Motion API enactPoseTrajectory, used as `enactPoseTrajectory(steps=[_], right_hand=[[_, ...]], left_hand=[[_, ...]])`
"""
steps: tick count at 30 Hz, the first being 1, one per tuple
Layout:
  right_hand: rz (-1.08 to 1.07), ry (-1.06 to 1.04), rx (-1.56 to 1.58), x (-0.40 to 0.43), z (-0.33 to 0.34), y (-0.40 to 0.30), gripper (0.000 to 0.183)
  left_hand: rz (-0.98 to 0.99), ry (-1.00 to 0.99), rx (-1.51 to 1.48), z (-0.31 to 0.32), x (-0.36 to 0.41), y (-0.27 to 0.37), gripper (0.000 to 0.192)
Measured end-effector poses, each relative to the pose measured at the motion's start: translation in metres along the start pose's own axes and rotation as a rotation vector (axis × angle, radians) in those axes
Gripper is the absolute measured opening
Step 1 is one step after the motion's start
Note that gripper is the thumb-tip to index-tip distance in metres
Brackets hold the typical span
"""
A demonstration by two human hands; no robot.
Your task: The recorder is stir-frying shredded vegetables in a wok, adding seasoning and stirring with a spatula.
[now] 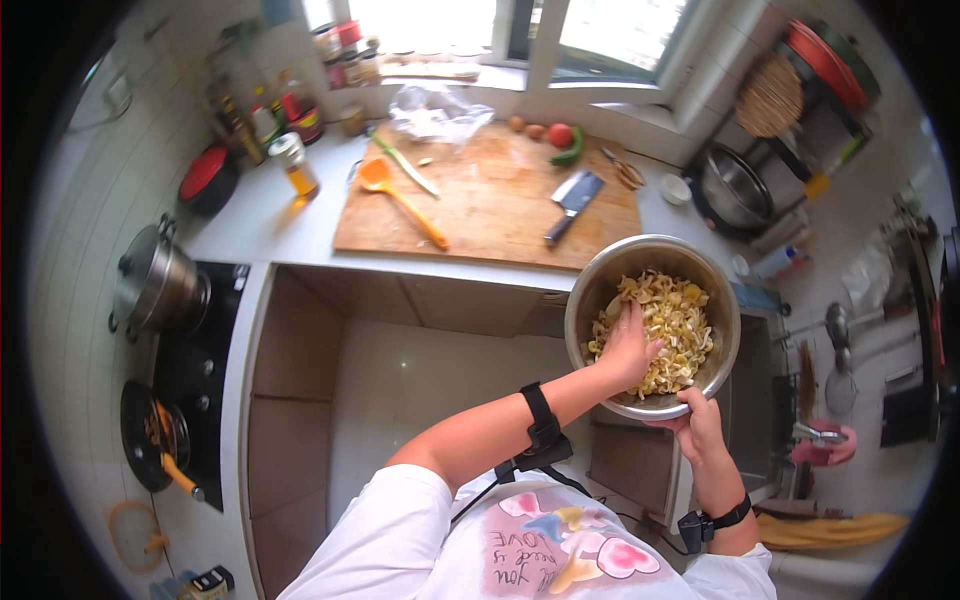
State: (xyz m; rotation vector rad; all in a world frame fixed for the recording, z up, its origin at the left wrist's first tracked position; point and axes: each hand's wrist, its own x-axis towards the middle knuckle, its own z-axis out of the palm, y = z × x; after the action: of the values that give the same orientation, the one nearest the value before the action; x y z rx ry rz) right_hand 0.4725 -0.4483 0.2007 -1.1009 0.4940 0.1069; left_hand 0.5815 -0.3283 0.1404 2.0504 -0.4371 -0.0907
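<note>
A large stainless steel bowl [583, 322] holds a heap of pale yellow and white torn pieces [679, 330], which look like mushrooms. My left hand [628, 349] reaches inside, fingers extended and thumb apart, flat against the heap at its left side. Its fingertips point away from me. My right hand [696, 424] grips the near rim, thumb over the edge and fingers underneath. The bowl is tilted towards me, past the right front corner of the wooden cutting board [480, 202].
On the board lie a cleaver [576, 199], an orange ladle [405, 206], a scallion [405, 163], scissors [624, 169], a tomato [559, 135] and a green pepper [570, 150]. Left, a lidded pot [161, 281] and a wok [142, 435] sit on the stove. The sink [754, 405] is at right.
</note>
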Motion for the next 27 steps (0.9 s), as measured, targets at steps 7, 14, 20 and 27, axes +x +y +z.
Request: enactPoseTrajectory(steps=[7,14,20,27], right_hand=[[-0.110,0.212,0.079,-0.015,-0.151,-0.013,0.043],[-0.176,0.362,0.096,-0.019,-0.251,-0.015,0.045],[-0.157,0.498,0.039,-0.026,-0.301,-0.023,0.049],[-0.130,0.583,0.008,-0.020,-0.327,-0.034,0.049]], left_hand=[[0.278,0.060,0.114,0.147,0.019,0.065,0.066],[0.311,-0.190,-0.103,0.294,0.050,0.070,0.071],[0.270,-0.310,-0.305,0.376,0.045,0.077,0.066],[0.309,-0.420,-0.376,0.410,0.056,0.094,0.061]])
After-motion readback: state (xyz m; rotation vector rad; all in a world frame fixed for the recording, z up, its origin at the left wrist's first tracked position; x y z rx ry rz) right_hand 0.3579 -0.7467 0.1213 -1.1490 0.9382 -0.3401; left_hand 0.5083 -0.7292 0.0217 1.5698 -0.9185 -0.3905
